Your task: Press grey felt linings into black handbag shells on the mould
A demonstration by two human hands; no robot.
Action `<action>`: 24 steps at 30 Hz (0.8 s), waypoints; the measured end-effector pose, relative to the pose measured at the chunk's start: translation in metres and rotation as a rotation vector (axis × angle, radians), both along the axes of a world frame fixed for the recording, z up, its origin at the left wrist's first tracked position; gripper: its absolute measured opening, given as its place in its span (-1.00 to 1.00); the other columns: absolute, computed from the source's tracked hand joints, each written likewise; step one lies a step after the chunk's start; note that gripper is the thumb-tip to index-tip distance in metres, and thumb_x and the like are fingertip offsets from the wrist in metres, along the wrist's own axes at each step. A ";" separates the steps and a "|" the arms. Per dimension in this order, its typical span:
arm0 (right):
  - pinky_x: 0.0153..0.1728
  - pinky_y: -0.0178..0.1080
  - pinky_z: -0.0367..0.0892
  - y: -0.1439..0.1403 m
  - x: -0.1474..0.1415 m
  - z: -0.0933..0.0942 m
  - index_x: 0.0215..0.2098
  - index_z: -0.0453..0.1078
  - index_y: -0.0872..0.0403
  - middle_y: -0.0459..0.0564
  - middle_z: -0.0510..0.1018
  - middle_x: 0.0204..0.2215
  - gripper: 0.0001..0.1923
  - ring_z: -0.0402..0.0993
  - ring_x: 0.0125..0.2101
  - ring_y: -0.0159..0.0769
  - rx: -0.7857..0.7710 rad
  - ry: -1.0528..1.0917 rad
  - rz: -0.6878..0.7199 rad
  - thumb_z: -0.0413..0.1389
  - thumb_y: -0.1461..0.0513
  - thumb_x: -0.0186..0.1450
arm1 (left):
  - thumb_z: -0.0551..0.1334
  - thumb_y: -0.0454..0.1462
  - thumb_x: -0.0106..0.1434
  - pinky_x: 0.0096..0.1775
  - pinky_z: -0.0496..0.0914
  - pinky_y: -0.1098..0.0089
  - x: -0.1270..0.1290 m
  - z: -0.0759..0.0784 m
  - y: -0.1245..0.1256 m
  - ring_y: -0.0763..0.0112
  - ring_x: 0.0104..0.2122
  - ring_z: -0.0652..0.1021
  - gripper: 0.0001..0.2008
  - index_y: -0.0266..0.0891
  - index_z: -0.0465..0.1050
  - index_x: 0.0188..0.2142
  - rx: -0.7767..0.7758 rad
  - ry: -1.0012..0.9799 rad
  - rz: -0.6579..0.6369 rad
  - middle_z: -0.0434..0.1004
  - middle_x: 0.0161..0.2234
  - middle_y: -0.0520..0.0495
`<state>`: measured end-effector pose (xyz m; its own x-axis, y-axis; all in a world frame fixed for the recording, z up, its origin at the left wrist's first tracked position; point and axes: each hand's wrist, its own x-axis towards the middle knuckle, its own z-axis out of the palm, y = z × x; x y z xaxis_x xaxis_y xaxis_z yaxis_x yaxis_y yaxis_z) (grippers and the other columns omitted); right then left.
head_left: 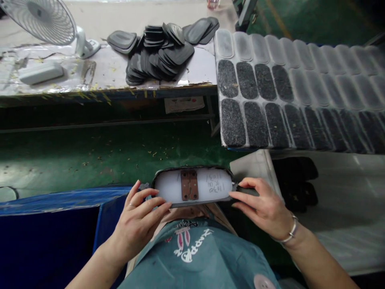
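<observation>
Mould block held at both ends, low centre of view

Mould block [192, 186]: white, oblong, rounded ends, with a dark cover wrapped round its edge. Lies across the lap, just above the teal apron [198, 257]. A brown metal hinge plate [189, 185] sits on its middle; handwritten marks to the right of the plate, too small to read.

Left hand [138, 218]: on the left end of the block. Fingers [153, 206] lie over the lower left edge, thumb up beside the end. Grip is pressed onto the block rather than spread. A ring shows on one finger.

Right hand [264, 206]: on the right end. Thumb above and fingers below pinch the dark tip that sticks out there; it seems to be part of the cover, though the edge is hard to make out. Bracelet [290, 233] on the wrist.

Surroundings: green floor [90, 152] beyond the block. Blue sheet [54, 200] at lower left. Counter [99, 68] across the top left carries a heap of black pads [159, 52], a white fan [45, 20] and a pale grey bar [40, 73]. To the upper right, well apart from the hands, a rack [300, 92] slopes away, laid with rows of oblong pads: dark speckled ones in the near and left rows, pale grey ones further back and to the right. Below the rack a grey surface [339, 208] with dark shapes [297, 182] lying in shadow.
</observation>
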<state>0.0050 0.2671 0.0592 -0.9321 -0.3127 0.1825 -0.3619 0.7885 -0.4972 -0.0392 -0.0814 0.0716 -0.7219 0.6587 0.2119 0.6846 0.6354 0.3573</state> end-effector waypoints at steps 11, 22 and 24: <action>-0.24 -0.15 0.43 -0.009 -0.012 -0.001 -0.29 0.50 -0.03 0.02 0.45 -0.29 -0.82 0.41 -0.23 -0.23 -0.064 0.020 0.008 0.11 0.35 0.23 | 0.20 -0.47 0.17 0.21 0.11 -0.11 -0.002 -0.012 -0.004 0.27 -0.07 0.49 -0.70 -0.08 0.51 -0.19 0.098 -0.047 -0.034 0.59 -0.30 0.03; -0.49 -0.28 0.31 -0.011 -0.005 -0.006 -0.29 0.33 0.02 -0.10 0.48 -0.50 -0.76 0.45 -0.51 -0.32 0.008 -0.357 -0.374 -0.03 0.05 0.34 | 0.32 -0.33 0.13 0.04 0.33 0.08 0.000 -0.008 -0.001 0.30 -0.22 0.46 -0.65 -0.06 0.44 -0.08 0.095 0.003 0.022 0.48 -0.32 -0.01; -0.51 -0.27 0.22 -0.014 -0.008 -0.006 -0.41 0.32 0.01 -0.12 0.45 -0.58 -0.67 0.42 -0.54 -0.31 0.088 -0.400 -0.365 -0.09 0.01 0.36 | 0.32 -0.18 0.14 -0.09 0.37 0.17 -0.001 -0.007 -0.001 0.25 -0.22 0.46 -0.65 -0.13 0.39 -0.07 0.105 0.006 0.150 0.43 -0.28 -0.08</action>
